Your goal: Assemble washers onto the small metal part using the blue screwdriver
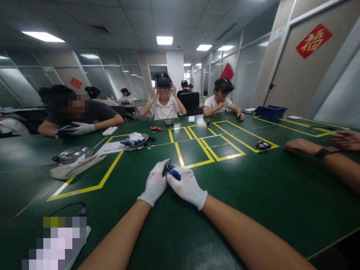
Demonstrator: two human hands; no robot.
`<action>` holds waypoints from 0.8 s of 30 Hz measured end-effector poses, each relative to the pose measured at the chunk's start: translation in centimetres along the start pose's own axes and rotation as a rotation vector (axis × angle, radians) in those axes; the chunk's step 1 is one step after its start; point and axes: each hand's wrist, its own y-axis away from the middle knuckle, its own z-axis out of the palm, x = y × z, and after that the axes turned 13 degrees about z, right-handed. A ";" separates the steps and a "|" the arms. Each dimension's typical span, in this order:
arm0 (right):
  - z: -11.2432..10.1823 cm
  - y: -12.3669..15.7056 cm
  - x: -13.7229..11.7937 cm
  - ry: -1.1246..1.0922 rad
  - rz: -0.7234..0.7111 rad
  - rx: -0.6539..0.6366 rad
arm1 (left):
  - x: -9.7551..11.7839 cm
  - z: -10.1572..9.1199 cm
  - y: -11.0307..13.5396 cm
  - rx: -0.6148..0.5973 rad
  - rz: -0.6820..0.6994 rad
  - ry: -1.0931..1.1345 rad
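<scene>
Dark object is resting between left hand and right hand, fingers clamping it; a slackening grip could be dropping it.

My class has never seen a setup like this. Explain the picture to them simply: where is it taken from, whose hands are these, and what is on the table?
There is no robot here. A camera on someone's head looks forward and down, so the arms entering from the bottom are the wearer's own. The left hand and right hand, both in white gloves, meet around a small dark object, mostly hidden by the fingers. Beneath is a green table marked with yellow tape. Farther out are a red tool, a round metal item and a blue bin. Other people sit around the table.
</scene>
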 end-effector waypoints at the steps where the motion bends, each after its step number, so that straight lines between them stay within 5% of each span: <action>1: 0.0 0.1 0.0 -0.019 -0.018 -0.021 | 0.0 0.0 0.0 0.007 0.006 0.001; 24: -0.9 0.5 0.3 0.045 -0.010 0.007 | 0.2 0.4 0.5 -0.019 0.068 -0.031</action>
